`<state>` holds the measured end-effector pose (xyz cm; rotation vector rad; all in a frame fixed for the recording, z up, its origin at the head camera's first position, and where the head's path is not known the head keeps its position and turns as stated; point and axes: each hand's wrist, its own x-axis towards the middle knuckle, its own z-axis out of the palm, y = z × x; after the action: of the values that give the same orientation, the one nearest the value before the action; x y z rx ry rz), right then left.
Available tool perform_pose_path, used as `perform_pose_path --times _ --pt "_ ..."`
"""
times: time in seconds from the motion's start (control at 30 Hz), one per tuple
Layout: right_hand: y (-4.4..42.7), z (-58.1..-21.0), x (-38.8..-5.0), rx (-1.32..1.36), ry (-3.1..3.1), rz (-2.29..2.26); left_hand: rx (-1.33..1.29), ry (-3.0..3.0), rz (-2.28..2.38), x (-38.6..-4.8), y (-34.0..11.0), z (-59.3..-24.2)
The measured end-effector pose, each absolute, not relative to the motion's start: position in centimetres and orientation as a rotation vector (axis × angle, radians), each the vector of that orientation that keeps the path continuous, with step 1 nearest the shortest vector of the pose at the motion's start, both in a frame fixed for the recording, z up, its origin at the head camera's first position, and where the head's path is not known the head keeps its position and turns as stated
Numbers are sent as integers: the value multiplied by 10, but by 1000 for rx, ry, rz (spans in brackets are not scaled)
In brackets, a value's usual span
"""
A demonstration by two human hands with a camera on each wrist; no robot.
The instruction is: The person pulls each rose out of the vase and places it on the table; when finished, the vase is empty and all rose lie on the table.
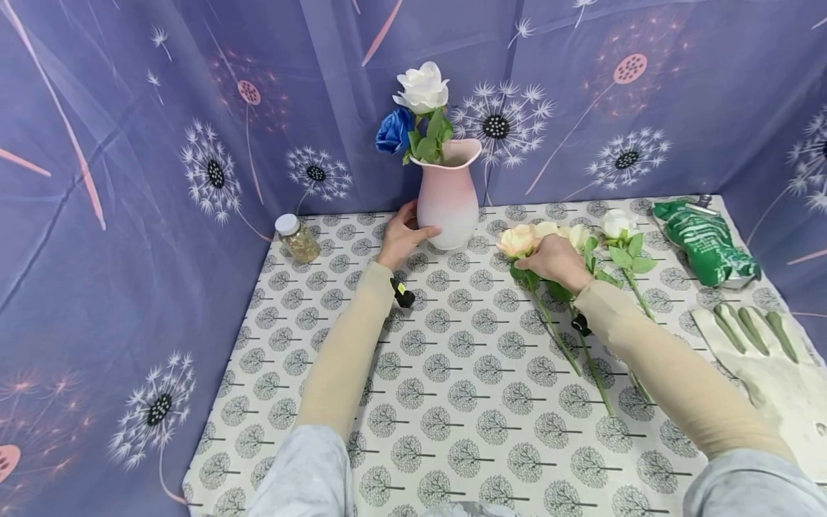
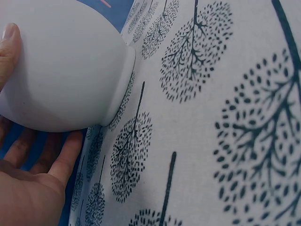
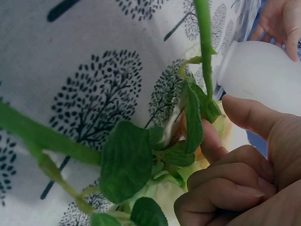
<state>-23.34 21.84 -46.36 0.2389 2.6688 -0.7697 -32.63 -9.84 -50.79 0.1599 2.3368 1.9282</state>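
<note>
A vase (image 1: 446,205), pink above and white below, stands near the back edge with a white rose (image 1: 422,87) and a blue rose (image 1: 394,131) in it. My left hand (image 1: 405,233) holds the vase low on its left side, thumb in front, fingers behind. To the right lie long-stemmed roses, a peach rose (image 1: 517,240) leftmost. My right hand (image 1: 557,260) is at its head, thumb and index finger around the upper stem (image 3: 205,56) and leaves. Its other fingers are curled; leaves hide part of the pinch. Cream roses (image 1: 577,234) lie partly behind this hand.
Another white rose (image 1: 618,222) lies right of the right hand. Beyond it are a green packet (image 1: 704,240) and pale gloves (image 1: 775,373). A white-lidded jar (image 1: 298,240) stands at the left back. Patterned cloth (image 1: 452,402) covers the table; a purple curtain (image 1: 258,165) hangs behind.
</note>
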Motion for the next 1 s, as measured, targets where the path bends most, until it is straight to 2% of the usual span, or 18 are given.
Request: perform_pose_path --times 0.6,1.0 --pt "223 -441 -222 165 2722 -856 155 2334 1927 -327 -98 -509" --pt "217 -402 -213 121 2755 -1069 163 2331 1941 -327 -98 -510"
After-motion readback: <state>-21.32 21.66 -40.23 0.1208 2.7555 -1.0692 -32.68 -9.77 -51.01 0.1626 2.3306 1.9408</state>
